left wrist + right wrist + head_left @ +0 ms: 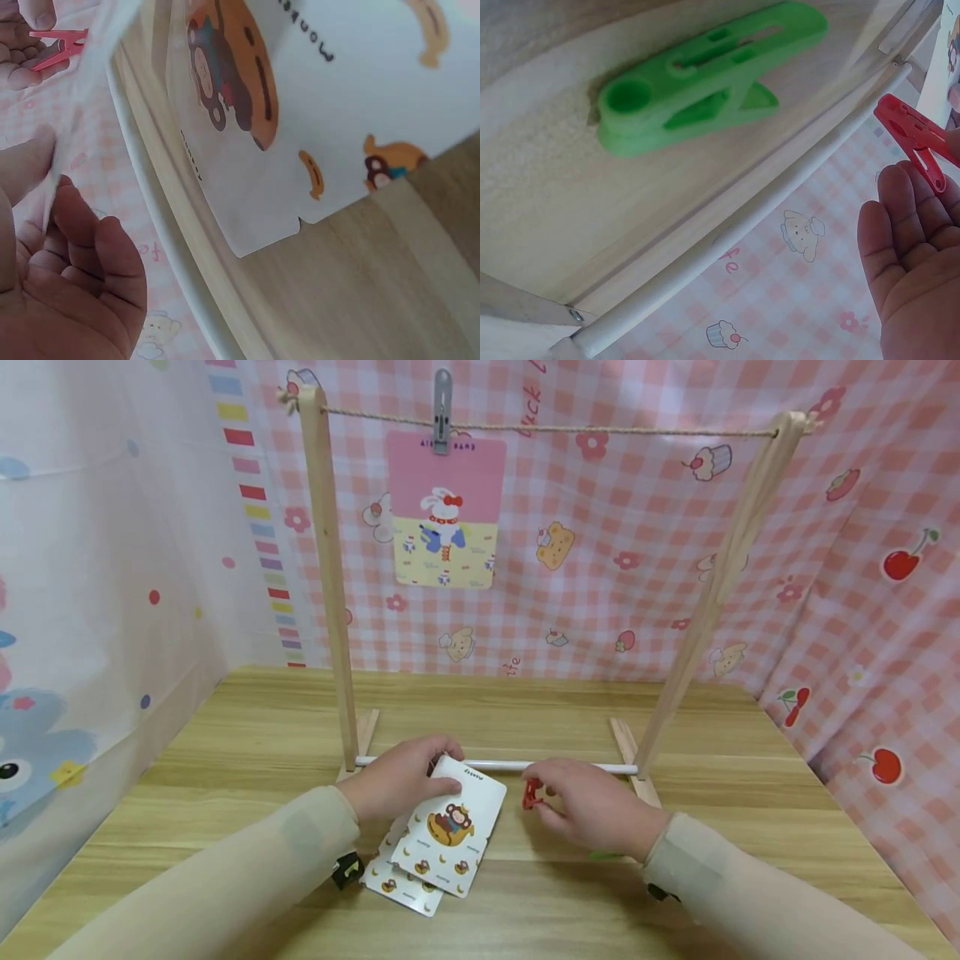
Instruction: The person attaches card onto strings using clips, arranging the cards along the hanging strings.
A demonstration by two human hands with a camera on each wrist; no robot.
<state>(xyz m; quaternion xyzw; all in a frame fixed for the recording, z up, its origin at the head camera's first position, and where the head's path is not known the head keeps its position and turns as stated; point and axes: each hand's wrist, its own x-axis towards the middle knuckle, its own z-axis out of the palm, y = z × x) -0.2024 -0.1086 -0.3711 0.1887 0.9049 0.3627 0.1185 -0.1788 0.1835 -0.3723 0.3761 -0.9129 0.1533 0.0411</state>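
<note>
My left hand (397, 777) pinches the top edge of a white card (450, 827) printed with a monkey and bananas, thumb on its face. Beneath it on the table lies a second white card (401, 893) with a similar print, partly hidden. In my right hand (592, 802), a red clothespin (915, 135) is pinched between thumb and fingers, a little to the right of the card. A green clothespin (712, 82) lies on the table under my right wrist. In the head view only a bit of it shows.
A wooden frame (330, 568) stands across the table (525, 710), with a rope (600, 430) strung between its posts and a white rod (495, 766) low down. From the rope a grey clothespin (442, 410) holds a pink-and-yellow rabbit card (446, 477). Patterned cloth (630, 568) hangs behind.
</note>
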